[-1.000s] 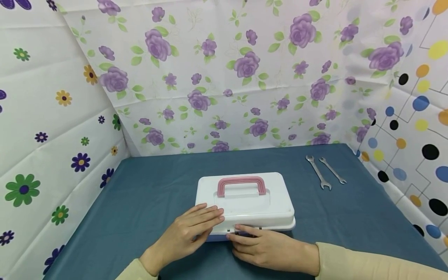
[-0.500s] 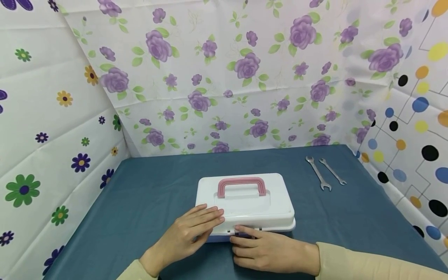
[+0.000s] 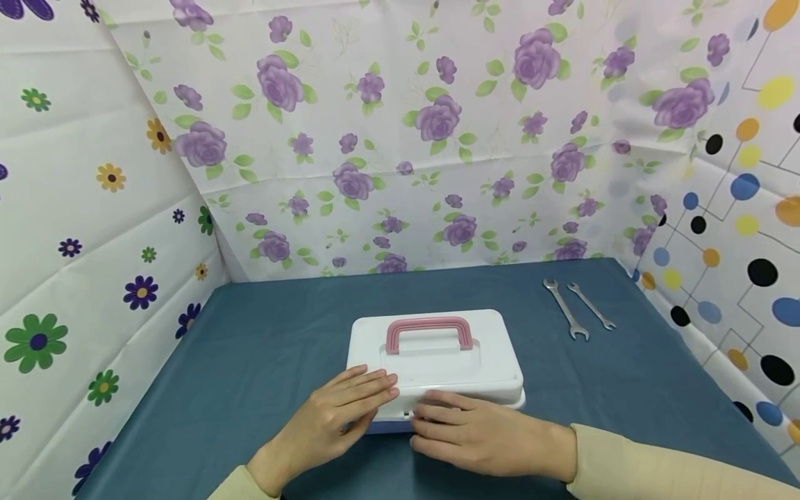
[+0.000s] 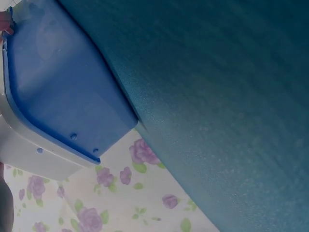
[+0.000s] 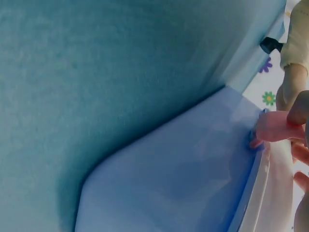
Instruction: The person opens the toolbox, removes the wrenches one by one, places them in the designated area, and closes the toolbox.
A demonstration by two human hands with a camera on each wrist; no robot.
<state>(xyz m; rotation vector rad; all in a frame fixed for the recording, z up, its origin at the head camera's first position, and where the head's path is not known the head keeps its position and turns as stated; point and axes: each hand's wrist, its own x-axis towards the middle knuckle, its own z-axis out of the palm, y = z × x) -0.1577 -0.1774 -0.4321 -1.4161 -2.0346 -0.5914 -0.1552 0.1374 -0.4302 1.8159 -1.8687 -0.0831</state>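
A white-lidded box point(image 3: 437, 371) with a blue base point(image 4: 63, 82) and a pink carry handle point(image 3: 429, 323) sits on the cloth, its lid down. My left hand point(image 3: 334, 410) lies with straight fingers over the front left corner of the lid. At the middle of the front edge is my right hand point(image 3: 481, 434), fingers bent over the lid's rim. In the right wrist view, a pink latch point(image 5: 277, 126) sticks out from the box front, and the right thumb point(image 5: 299, 108) is against it. From the head view the latch is hidden behind the right hand.
Two open-end wrenches, a larger one point(image 3: 565, 310) and a smaller one point(image 3: 592, 306), lie on the blue cloth point(image 3: 281, 347) to the right of the box. Patterned sheets point(image 3: 375, 139) stand behind and at both sides.
My right hand's fingers have moved up from the front edge, with the index finger now higher against the lid. The left hand has stayed put. The head view has shifted slightly.
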